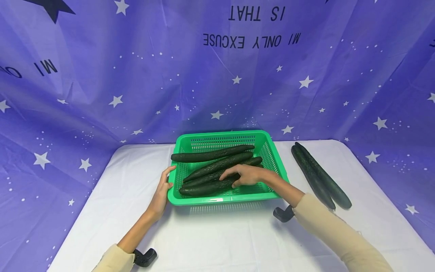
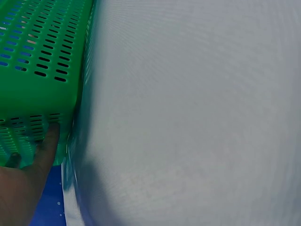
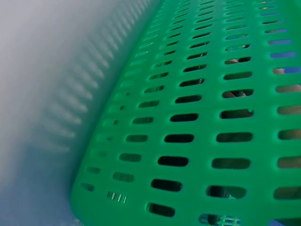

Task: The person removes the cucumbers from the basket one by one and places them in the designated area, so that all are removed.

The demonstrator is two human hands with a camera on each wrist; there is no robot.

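Observation:
A green plastic basket (image 1: 224,199) stands on the white table with several long dark green cucumbers in it. One cucumber (image 1: 212,154) lies along the back, its left end resting on the rim. My left hand (image 1: 159,198) touches the basket's left end from outside. In the left wrist view, a straight finger (image 2: 49,143) presses the slotted wall. Inside the basket, my right hand (image 1: 249,175) grips the front cucumber (image 1: 204,189), thumb on its near side and fingers across its top. The right wrist view shows only the basket wall (image 3: 197,141); the hand's grip is hidden there.
Two more cucumbers (image 1: 319,175) lie side by side on the table (image 1: 217,238), right of the basket. A purple star-printed curtain (image 1: 204,83) hangs close behind the basket and along both sides.

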